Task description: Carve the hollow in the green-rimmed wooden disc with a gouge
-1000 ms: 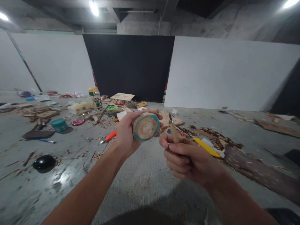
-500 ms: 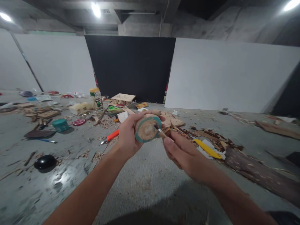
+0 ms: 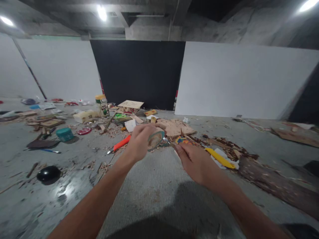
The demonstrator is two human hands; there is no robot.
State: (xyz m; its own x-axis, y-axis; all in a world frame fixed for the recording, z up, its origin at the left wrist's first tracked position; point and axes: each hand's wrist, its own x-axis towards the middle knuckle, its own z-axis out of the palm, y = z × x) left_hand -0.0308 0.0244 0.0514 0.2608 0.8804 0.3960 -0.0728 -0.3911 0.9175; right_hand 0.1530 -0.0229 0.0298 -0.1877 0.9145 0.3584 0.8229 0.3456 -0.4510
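Observation:
My left hand [image 3: 138, 143] is wrapped round a rounded wooden piece [image 3: 155, 140] with a teal-painted rim and bare wood in its middle. The piece is tilted, so its face shows only at a slant. In my right hand [image 3: 195, 158] is a small paintbrush [image 3: 168, 142], its metal ferrule and tip pointing left, close to the teal rim. Whether the tip touches the rim I cannot tell. Beyond both hands a flat sheet of light wood [image 3: 175, 127] lies on the floor among shavings.
An orange utility knife [image 3: 121, 142] lies left of my left hand. Further left are a teal jar [image 3: 64, 134], a black dome-shaped object [image 3: 48, 174] and a thin blue brush [image 3: 50, 151]. At right lie a yellow tool [image 3: 222, 158] and a bark-covered log [image 3: 276, 184].
The wooden piece has turned and dropped back slightly, so its face is seen more from the side. The brush has come away from the middle of that face.

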